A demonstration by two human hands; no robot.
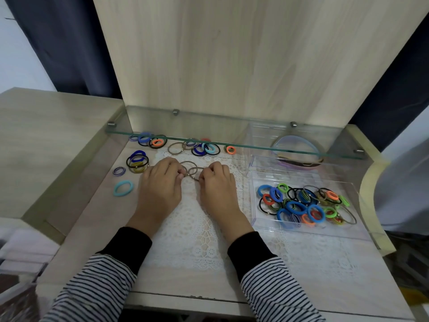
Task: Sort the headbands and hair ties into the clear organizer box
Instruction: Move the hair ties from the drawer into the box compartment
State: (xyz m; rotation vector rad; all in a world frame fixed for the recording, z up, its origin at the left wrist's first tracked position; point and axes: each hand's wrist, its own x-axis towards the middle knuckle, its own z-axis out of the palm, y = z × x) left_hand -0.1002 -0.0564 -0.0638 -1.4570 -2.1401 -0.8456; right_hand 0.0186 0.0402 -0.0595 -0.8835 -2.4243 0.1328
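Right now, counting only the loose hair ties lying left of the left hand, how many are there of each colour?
Teal tie: 1
Purple-and-white striped tie: 1
Dark blue tie: 1
Black tie: 1
Yellow tie: 1
Olive tie: 1
Total: 6
The last four overlap in one pile, so it may hide more.

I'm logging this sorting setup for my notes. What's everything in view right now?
clear organizer box: one, transparent, right
boxed hair ties: many, mixed colours, front compartment
headbands: several, purple and brown, rear compartment
loose hair ties: many, mixed colours, at left and back
thin hair ties: few, brown, between the hands
glass shelf: one, clear, at the back
lace mat: one, white, under the hands
left hand: one, pinching thin ties
right hand: one, likewise pinching them
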